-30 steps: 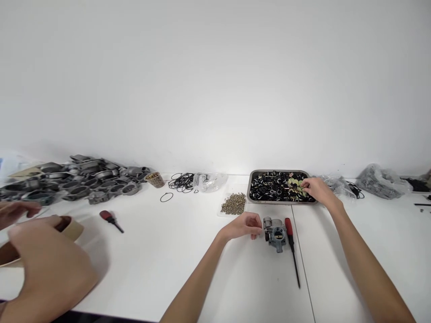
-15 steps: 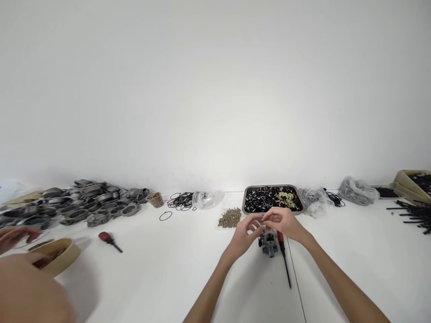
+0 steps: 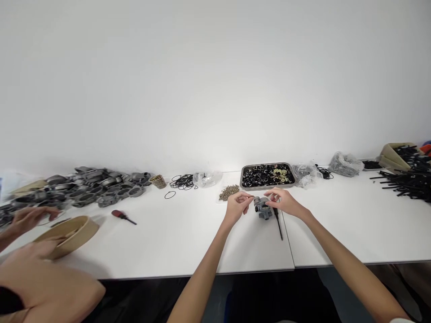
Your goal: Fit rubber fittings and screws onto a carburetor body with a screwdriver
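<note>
A grey metal carburetor (image 3: 265, 212) stands on the white table between my hands. At its left, my left hand (image 3: 237, 207) has thumb and fingers pinched together; what is in the pinch, if anything, is too small to make out. My right hand (image 3: 283, 201) is at the carburetor's upper right, thumb and forefinger apart, the thumb touching or just over its top. Beside the carburetor, partly under my right hand, lies a screwdriver (image 3: 278, 224) with a black shaft. Behind them is a metal tray (image 3: 243, 185) of small black and yellowish parts.
Small brass parts (image 3: 229, 193) lie left of the tray, near black rubber rings (image 3: 183, 181). Plastic bags (image 3: 346, 164) and black rods (image 3: 412, 184) are rightward. At left, a co-worker's hands (image 3: 32, 220) are by a tan bowl (image 3: 85, 233), a red screwdriver (image 3: 121, 216) and grey castings (image 3: 101, 186).
My hands, close together above the carburetor before, have moved apart to either side of it. The view has tipped down, bringing the table's front edge into sight.
</note>
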`<state>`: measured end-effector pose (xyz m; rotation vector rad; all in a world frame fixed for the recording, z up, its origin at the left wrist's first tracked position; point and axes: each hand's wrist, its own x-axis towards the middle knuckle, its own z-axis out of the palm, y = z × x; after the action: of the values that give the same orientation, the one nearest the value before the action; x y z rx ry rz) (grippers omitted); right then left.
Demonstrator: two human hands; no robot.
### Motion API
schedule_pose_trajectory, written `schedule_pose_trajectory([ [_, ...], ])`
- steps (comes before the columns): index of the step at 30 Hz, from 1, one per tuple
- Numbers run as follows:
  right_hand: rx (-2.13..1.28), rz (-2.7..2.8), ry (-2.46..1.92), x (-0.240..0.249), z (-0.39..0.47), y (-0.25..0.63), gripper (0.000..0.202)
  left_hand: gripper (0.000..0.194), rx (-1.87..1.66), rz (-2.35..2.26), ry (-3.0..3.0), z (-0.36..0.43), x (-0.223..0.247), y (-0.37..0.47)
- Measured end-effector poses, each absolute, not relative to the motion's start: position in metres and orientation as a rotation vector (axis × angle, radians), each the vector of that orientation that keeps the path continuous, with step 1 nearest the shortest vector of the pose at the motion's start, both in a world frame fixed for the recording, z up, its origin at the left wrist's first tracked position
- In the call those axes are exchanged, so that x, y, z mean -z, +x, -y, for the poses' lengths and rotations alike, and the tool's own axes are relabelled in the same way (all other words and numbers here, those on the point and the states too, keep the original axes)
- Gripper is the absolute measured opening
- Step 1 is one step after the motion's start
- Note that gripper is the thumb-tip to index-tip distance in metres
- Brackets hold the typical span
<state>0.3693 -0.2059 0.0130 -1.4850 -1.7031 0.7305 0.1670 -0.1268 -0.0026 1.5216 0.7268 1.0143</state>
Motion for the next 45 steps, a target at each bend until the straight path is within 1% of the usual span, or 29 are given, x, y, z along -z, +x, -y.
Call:
schedule_pose_trajectory([
  [5, -0.763, 1.868, -1.445, 0.02, 0.187, 0.375, 0.063, 0.042, -0.981, -0.716, 1.428, 0.088, 0.002, 0.167],
  [7, -0.801, 1.861, -1.388, 0.032, 0.18, 0.371, 0.073, 0.044, -0.959, -0.692, 1.414, 0.073, 0.002, 0.167],
  [8, -0.844, 1.831, -1.363, 0.037, 0.178, 0.368, 0.075, 0.044, -0.946, -0.678, 1.404, 0.066, 0.002, 0.167],
  [10, -0.912, 1.745, -1.337, 0.045, 0.175, 0.363, 0.073, 0.043, -0.926, -0.659, 1.375, 0.056, 0.004, 0.165],
  [12, -0.9, 1.675, -1.356, 0.051, 0.176, 0.359, 0.07, 0.043, -0.937, -0.672, 1.337, 0.05, 0.01, 0.161],
  [16, -0.853, 1.625, -1.439, 0.054, 0.181, 0.354, 0.068, 0.054, -0.982, -0.793, 1.238, 0.047, 0.024, 0.15],
  [17, -0.845, 1.634, -1.453, 0.054, 0.182, 0.354, 0.067, 0.054, -0.979, -0.819, 1.227, 0.046, 0.027, 0.148],
  [21, -0.842, 1.685, -1.487, 0.053, 0.183, 0.355, 0.065, 0.04, -0.972, -0.848, 1.232, 0.043, 0.031, 0.141],
  [26, -0.832, 1.721, -1.485, 0.057, 0.182, 0.359, 0.063, 0.03, -1.089, -0.848, 1.262, 0.04, 0.027, 0.139],
  [28, -0.814, 1.73, -1.48, 0.058, 0.183, 0.36, 0.063, 0.03, -1.075, -0.826, 1.276, 0.044, 0.024, 0.141],
  [37, -0.69, 1.75, -1.461, 0.065, 0.181, 0.36, 0.064, 0.03, -0.781, -0.62, 1.314, 0.083, 0.023, 0.168],
  [42, -0.684, 1.773, -1.431, 0.066, 0.181, 0.361, 0.064, 0.028, -0.765, -0.669, 1.353, 0.081, 0.028, 0.165],
  [45, -0.689, 1.779, -1.432, 0.066, 0.181, 0.362, 0.064, 0.026, -0.754, -0.673, 1.386, 0.079, 0.022, 0.161],
])
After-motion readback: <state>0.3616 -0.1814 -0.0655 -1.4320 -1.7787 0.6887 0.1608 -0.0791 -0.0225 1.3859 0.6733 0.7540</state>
